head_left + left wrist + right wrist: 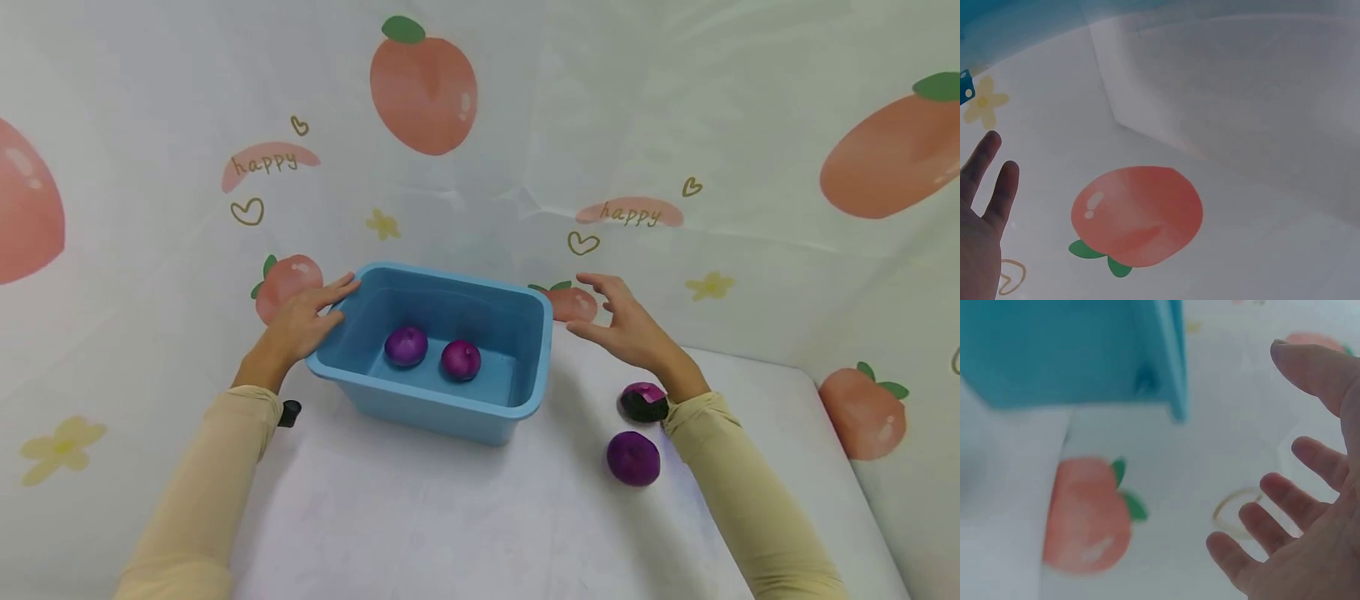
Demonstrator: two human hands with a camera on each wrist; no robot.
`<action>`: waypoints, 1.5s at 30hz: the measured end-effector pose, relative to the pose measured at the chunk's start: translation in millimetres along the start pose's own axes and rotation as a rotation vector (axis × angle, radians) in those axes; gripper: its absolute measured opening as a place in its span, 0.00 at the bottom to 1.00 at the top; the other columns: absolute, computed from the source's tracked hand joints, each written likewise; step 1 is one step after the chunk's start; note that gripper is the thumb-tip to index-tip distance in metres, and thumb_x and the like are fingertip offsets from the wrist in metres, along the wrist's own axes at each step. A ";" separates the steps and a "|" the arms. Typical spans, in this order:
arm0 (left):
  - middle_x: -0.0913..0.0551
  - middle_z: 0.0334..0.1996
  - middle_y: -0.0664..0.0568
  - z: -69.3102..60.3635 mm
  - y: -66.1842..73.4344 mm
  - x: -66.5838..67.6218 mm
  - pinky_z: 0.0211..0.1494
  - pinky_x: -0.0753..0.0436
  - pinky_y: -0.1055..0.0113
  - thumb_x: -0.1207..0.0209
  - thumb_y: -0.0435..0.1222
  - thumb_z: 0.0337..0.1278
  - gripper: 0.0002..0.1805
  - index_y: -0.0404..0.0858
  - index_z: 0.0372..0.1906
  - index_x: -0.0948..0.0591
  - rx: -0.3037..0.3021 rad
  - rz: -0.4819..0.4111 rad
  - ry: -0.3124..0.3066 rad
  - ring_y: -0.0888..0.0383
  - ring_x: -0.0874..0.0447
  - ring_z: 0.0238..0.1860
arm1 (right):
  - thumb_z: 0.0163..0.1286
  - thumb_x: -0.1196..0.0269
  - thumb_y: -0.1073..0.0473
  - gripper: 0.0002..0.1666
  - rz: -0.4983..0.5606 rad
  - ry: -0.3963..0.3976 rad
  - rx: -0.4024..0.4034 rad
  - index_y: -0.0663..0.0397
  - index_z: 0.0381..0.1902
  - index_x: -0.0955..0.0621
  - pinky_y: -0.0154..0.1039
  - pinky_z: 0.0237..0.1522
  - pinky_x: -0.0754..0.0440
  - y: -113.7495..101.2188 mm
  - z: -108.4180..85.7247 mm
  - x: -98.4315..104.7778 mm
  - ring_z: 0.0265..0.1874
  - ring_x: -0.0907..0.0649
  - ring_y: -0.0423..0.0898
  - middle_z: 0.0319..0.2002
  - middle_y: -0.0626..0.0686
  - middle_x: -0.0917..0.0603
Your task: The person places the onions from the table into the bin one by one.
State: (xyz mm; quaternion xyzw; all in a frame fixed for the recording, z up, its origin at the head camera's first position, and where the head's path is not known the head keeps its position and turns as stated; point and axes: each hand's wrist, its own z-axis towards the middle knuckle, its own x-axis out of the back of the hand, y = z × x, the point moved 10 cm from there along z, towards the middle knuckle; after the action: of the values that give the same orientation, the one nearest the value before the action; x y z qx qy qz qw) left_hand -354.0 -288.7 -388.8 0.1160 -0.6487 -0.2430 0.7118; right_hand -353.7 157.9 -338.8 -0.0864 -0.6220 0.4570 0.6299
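- A light-blue bin (431,421), seemingly moulded plastic, stands on the counter (420,508); it is a rounded rectangle with smooth walls and a thick rolled rim.
- Two purple bulbs (406,347), round and slightly squat, lie side by side on the bin's floor, a narrow gap between them; the one on the right leans to magenta and has a small nub.
- A third bulb (633,459), deep violet with a dimpled top, lies on the counter to the right, well apart from the bin.
- Just beyond it sits a two-tone bulb (642,402), magenta on top and nearly black below, partly hidden by the right sleeve.
- The left grip (302,325), a bare hand, is released, fingers extended at the bin's left rim; whether they touch it cannot be told.
- The right grip (618,325), also bare, is released and holds nothing; its fingers are spread and softly bent, apart from the bin's right end.
- Both sleeves (750,500) are pale yellow fabric, wrinkled near the wrists.
- The counter's surface is white and matt; behind it hangs a pale, creased sheet (517,108) printed with glossy orange-red fruits, green leaves, yellow flowers and brown heart outlines.
- Lettering on the sheet reads "happy" twice, handwritten over pink brushstrokes.
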 end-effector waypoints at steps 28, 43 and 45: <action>0.41 0.81 0.58 -0.9 4.7 -0.7 0.75 0.40 0.29 0.56 0.44 0.74 0.30 0.59 0.79 0.38 0.003 0.005 -0.015 0.39 0.45 0.81 | 0.61 0.26 0.53 0.47 -0.174 -0.091 -0.247 0.67 0.72 0.33 0.68 0.72 0.38 140.8 -87.2 -14.5 0.70 0.34 0.70 0.67 0.74 0.31; 0.41 0.81 0.57 -1.5 2.2 0.3 0.74 0.38 0.29 0.56 0.44 0.74 0.30 0.58 0.79 0.38 0.010 0.023 -0.014 0.37 0.43 0.80 | 0.60 0.26 0.58 0.47 -0.171 -0.161 -0.287 0.68 0.72 0.33 0.68 0.68 0.30 155.3 -100.7 -32.5 0.65 0.28 0.70 0.66 0.74 0.29; 0.41 0.81 0.57 -1.1 3.0 0.0 0.74 0.38 0.29 0.57 0.45 0.74 0.30 0.58 0.79 0.39 0.012 0.027 -0.017 0.37 0.43 0.80 | 0.60 0.27 0.58 0.46 -0.180 -0.177 -0.283 0.68 0.71 0.32 0.67 0.66 0.27 156.4 -102.4 -36.0 0.63 0.26 0.69 0.64 0.73 0.27</action>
State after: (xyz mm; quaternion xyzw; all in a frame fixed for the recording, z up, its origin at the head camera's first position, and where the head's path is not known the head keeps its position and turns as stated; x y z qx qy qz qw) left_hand -352.3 -286.3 -387.5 0.1093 -0.6578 -0.2305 0.7087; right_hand -331.7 269.1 -491.7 -0.0776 -0.7383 0.3124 0.5927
